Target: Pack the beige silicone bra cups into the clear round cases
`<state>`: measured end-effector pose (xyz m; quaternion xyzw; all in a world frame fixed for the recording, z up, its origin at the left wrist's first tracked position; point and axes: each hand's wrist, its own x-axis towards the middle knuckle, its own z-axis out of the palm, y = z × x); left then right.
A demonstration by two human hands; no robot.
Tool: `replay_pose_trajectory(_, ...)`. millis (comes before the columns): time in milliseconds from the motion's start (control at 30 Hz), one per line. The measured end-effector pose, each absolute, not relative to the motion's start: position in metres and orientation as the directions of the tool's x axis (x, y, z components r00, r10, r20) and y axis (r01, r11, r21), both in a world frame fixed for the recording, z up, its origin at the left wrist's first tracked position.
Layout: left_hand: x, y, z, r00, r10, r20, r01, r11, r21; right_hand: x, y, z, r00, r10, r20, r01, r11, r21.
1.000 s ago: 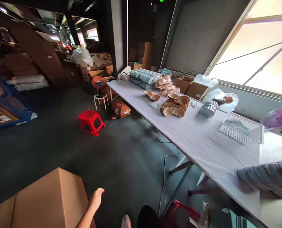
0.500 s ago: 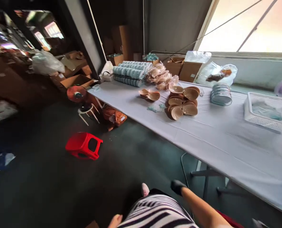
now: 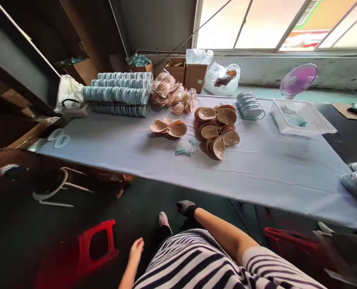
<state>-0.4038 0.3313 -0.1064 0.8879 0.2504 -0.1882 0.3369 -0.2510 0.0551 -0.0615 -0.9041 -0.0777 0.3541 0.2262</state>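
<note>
Left hand (image 3: 137,245): loose, looks empty | right hand (image 3: 185,206): gloved, I can't tell its grip | risk: brown cups (image 3: 218,147) could slide if someone bumps the table (image 3: 127,154)

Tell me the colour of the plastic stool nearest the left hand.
Red; the plastic stool shows best in the head view, though partly blurred.

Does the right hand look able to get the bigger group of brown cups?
Likely yes. The right hand is in front of the table; once raised over the edge, nothing visible blocks its way to the brown cups.
</note>
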Motion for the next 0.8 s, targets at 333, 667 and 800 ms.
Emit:
replay_pose_trajectory(333, -0.069, 0.375, -0.074, 0.898, 0.337, -0.283, 0.383, -0.281, 0.880, -0.200, -0.006, -0.070, 0.833, 0.003, -0.554, -0.381, -0.722, -0.577)
replay_pose_trajectory(667, 0.025, 0.335, -0.055, 0.896, 0.336, -0.289, 0.294, 0.038, 0.955, -0.047, 0.046, -0.050, 0.878, 0.105, -0.467, -0.424, -0.282, -0.861)
replay_pose_trajectory(800, 0.063, 0.402, -0.040, 0.845, 0.443, -0.300, 0.291, 0.090, 0.952, 0.019, 0.074, -0.018, 0.884, 0.121, -0.451, -0.428, -0.177, -0.886)
